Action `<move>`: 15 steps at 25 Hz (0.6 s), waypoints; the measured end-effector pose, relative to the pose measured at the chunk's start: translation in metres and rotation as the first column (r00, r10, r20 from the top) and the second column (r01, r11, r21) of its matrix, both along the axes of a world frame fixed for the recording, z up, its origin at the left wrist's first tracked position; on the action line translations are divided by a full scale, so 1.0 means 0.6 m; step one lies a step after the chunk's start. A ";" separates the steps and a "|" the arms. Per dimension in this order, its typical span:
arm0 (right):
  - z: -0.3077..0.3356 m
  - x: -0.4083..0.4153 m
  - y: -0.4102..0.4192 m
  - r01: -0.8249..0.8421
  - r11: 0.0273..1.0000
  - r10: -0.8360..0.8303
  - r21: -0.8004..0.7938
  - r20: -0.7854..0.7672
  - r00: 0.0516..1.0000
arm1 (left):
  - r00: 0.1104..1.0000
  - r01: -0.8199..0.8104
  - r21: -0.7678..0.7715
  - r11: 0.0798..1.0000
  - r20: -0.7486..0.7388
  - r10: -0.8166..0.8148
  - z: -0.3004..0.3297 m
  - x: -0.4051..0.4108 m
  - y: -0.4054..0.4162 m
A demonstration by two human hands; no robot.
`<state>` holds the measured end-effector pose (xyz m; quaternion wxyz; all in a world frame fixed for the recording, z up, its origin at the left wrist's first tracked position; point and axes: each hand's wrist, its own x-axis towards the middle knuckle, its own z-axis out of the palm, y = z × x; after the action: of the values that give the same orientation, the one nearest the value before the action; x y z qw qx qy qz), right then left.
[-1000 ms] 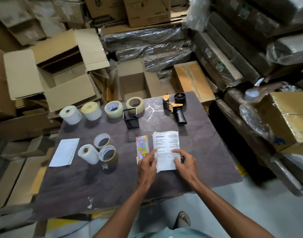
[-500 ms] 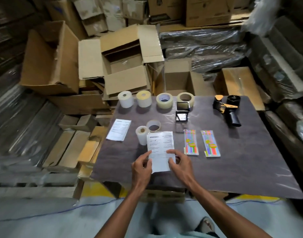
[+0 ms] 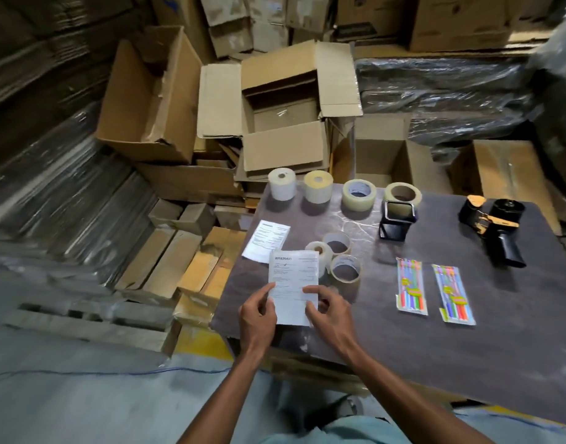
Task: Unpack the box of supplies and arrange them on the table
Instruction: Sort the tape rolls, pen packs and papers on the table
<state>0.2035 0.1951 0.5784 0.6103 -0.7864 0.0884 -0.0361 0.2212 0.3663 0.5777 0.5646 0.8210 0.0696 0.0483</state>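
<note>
Dark tabletop (image 3: 403, 341), glossy. Back edge, 10 to 12 o'clock: white roll (image 3: 282, 183), yellowish roll (image 3: 318, 186), clear tape (image 3: 358, 194), tan tape (image 3: 402, 194). Black square holder (image 3: 397, 221) just in front of tan tape. Tape dispenser (image 3: 493, 227) at 2. Two pen packs (image 3: 411, 286) (image 3: 453, 293) side by side, centre. Three small rolls (image 3: 334, 254) clustered at 9, printed sheet (image 3: 266, 240) beside them at the left edge.

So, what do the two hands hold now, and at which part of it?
Both hold the printed sheet at its lower half: left hand pinches the left edge, right hand the right edge.
</note>
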 end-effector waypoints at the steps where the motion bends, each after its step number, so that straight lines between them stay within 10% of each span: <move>1: -0.003 0.015 0.010 -0.016 1.000 0.016 -0.002 -0.004 1.000 | 1.000 -0.021 -0.001 1.000 -0.010 0.021 -0.001 0.014 0.008; 15: -0.033 0.266 0.124 0.038 0.989 -0.068 -0.145 -0.210 0.975 | 0.972 0.118 0.187 0.975 -0.222 -0.075 -0.027 0.296 0.096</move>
<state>0.3631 0.2697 0.5584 0.5393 -0.8240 0.1720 0.0265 0.3989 0.4239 0.5618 0.4706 0.8762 0.0846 -0.0610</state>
